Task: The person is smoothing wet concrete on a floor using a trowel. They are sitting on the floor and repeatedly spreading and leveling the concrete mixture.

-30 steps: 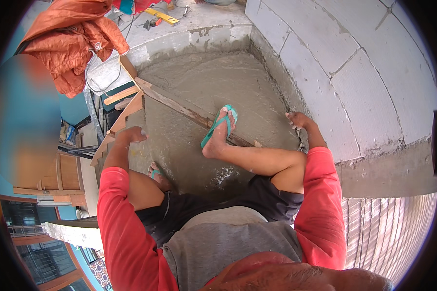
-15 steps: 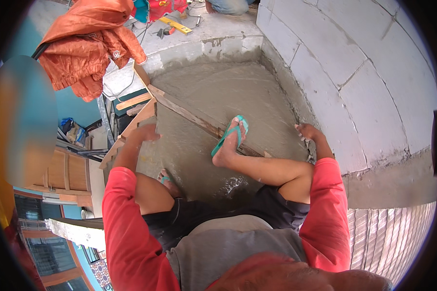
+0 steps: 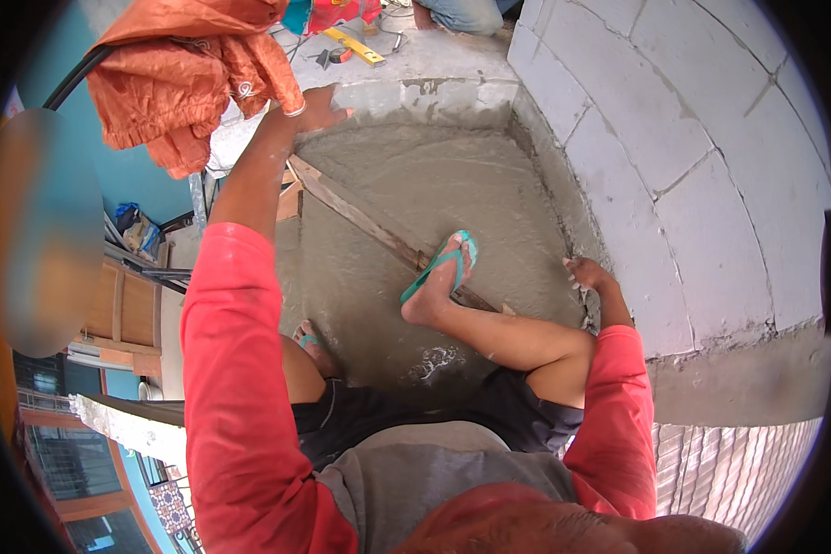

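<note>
My left hand (image 3: 320, 109) is stretched far forward to the corner where the raised concrete ledge (image 3: 415, 96) meets the formwork boards. Its fingers are spread, with nothing visible in them. My right hand (image 3: 589, 273) rests at the edge of the wet cement (image 3: 379, 305), beside the block wall, fingers bent but apart and holding nothing visible. A long wooden strip (image 3: 360, 212) lies diagonally across the cement. My right foot, in a green flip-flop (image 3: 439, 268), is over that strip. The other flip-flop (image 3: 307, 340) is lower left, by the cement's edge.
An orange jacket (image 3: 185, 92) hangs close to my left forearm. On the ledge lie a yellow spirit level (image 3: 354, 46) and a red-and-black tape measure (image 3: 339, 55). Another person's leg (image 3: 466, 14) shows at the far edge. A grey block wall (image 3: 656, 138) rises on the right.
My left hand has moved forward from beside the left formwork boards to the far ledge corner. My right hand stays by the wall. The view has shifted slightly.
</note>
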The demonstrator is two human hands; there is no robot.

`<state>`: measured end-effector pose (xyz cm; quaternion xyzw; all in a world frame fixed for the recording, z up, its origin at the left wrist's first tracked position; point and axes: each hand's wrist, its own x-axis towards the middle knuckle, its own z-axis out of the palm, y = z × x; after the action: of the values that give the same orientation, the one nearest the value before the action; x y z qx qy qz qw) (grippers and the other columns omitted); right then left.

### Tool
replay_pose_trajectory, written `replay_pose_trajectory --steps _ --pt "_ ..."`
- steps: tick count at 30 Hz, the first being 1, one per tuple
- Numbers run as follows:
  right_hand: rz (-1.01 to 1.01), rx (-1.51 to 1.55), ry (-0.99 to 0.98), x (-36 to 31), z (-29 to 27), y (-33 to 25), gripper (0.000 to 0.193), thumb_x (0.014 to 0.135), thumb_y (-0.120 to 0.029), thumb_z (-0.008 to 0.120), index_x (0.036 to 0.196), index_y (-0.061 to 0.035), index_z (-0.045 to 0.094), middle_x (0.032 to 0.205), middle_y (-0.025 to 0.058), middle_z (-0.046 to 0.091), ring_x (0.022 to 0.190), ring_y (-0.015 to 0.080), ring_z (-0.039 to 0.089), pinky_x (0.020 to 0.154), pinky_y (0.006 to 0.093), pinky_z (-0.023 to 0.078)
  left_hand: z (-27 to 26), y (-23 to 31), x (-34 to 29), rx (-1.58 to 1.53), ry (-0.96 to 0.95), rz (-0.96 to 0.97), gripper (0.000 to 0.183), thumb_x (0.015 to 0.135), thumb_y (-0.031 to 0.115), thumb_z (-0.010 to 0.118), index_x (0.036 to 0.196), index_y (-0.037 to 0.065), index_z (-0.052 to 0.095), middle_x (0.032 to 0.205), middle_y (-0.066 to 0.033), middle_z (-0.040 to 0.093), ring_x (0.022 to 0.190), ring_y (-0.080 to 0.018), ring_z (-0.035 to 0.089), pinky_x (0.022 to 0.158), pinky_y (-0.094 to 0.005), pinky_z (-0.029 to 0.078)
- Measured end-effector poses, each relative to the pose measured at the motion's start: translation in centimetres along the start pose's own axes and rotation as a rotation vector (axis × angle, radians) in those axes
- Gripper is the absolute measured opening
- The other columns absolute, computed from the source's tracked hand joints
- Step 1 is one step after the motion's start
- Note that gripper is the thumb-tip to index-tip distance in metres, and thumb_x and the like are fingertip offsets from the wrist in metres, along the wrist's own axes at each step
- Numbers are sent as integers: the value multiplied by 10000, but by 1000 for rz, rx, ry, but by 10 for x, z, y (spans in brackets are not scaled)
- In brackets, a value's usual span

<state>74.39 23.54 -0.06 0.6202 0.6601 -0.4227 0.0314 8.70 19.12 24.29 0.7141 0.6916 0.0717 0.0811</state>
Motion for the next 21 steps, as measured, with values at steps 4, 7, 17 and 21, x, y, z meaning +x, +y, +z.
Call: replay_pose_trajectory --steps 4,7,17,21 --pt "-53 -43 -32 11 2 20 618 969 -543 483 1243 6 556 1064 173 675 830 256 690 682 377 547 47 -8 -36 -94 -220 -45 722 895 513 595 1423 52 423 1217 -222 630 1128 -340 610 960 -431 461" --pt "-132 -146 -14 24 -1 36 615 969 -545 481 1230 5 567 1062 172 676 833 259 689 689 384 547 110 -55 -61 -10 -545 -141 682 854 502 628 1327 19 545 1229 -225 632 1144 -327 612 965 -430 466" --pt "-51 -112 -15 0 5 6 601 967 -529 491 1231 3 579 1048 164 684 829 256 688 713 398 549 215 -150 -180 38 -770 -419 749 775 593 653 1202 -22 634 1167 -221 662 1113 -365 620 950 -428 469" --pt "-52 -150 -9 8 11 -11 588 961 -521 509 1219 2 588 1013 149 684 813 246 683 724 389 547 205 -167 -199 -47 -498 -437 751 797 610 627 1232 -2 618 1122 -220 676 1072 -350 637 921 -427 472"
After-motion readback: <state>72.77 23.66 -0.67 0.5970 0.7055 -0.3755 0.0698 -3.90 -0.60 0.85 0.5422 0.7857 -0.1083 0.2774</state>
